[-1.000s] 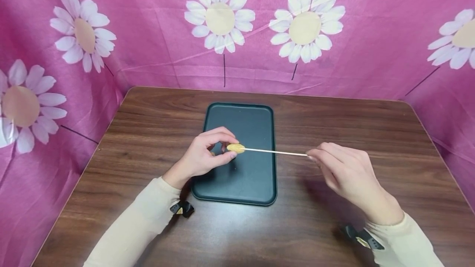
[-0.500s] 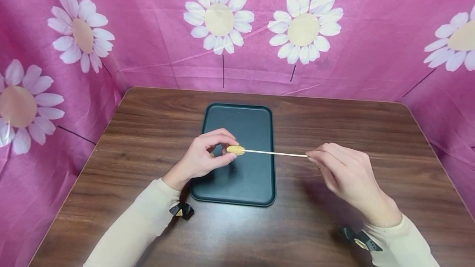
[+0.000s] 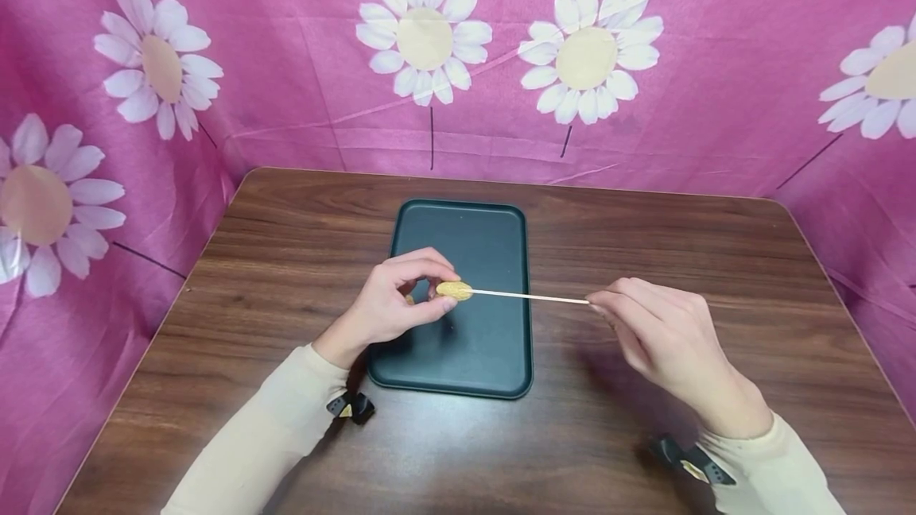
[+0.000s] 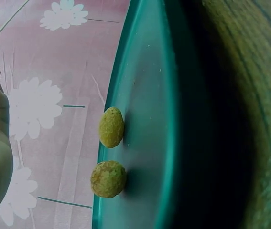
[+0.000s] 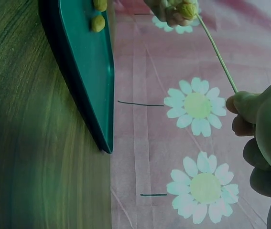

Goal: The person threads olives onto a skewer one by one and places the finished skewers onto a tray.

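Observation:
Between thumb and fingertips, my left hand [image 3: 386, 300] pinches a yellow-brown oval fried ball [image 3: 454, 290] above the dark green tray [image 3: 494, 348]. A thin wooden skewer [image 3: 529, 296] runs roughly level from the ball's right end. My right hand [image 3: 661, 332] pinches the skewer's other end, out over the table to the right of the tray. In the left wrist view, two more fried balls, a smoother one [image 4: 111, 127] and a rougher one [image 4: 108, 179], lie on the tray. My left hand mostly hides them in the head view.
The tray stands on a brown wood-grain table [image 3: 630, 237]. A pink cloth [image 3: 300, 62] printed with white daisies hangs behind the table and at its sides. Dark straps with small devices, such as the left one [image 3: 351, 406], sit at both wrists.
My right hand has shifted very slightly left, toward the ball, with the skewer in its fingers. My left hand keeps the same pinch and stays almost still.

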Motion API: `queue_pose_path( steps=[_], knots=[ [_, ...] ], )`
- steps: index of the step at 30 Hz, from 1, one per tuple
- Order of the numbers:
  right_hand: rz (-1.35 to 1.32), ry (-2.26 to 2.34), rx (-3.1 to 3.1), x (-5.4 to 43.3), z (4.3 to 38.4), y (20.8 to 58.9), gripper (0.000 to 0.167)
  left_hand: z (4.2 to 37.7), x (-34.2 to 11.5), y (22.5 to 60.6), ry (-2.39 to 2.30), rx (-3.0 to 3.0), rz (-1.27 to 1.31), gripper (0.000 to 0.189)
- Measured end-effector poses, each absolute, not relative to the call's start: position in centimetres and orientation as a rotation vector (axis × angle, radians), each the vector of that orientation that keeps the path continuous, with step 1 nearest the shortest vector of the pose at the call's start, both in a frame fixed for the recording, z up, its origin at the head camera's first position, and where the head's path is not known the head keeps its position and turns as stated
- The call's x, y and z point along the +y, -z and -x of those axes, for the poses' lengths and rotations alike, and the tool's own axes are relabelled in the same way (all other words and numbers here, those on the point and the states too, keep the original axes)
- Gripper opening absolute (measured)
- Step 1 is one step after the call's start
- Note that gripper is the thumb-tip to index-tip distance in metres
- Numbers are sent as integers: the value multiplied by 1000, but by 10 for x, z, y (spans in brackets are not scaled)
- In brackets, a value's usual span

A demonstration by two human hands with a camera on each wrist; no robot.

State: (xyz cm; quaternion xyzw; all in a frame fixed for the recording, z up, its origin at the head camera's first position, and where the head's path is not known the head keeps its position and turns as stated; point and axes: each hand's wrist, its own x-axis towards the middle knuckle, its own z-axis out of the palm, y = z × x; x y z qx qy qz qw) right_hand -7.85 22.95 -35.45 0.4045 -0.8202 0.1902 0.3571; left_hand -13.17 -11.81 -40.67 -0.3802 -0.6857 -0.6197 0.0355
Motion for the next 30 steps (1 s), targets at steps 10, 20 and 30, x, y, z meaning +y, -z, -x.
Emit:
queue_pose_path(
  steps=[10,20,30],
  knots=[
    [-1051,-475,-2142,230,78,354,37,132,-118,405,1901,-2090,1181,28],
    [-1056,-487,-2139,229,79,354,37,132,-117,405,1902,-2076,1189,28],
    [-1064,-547,-2101,225,80,351,38,132,-116,403,1906,-2082,1182,27]
  ],
)
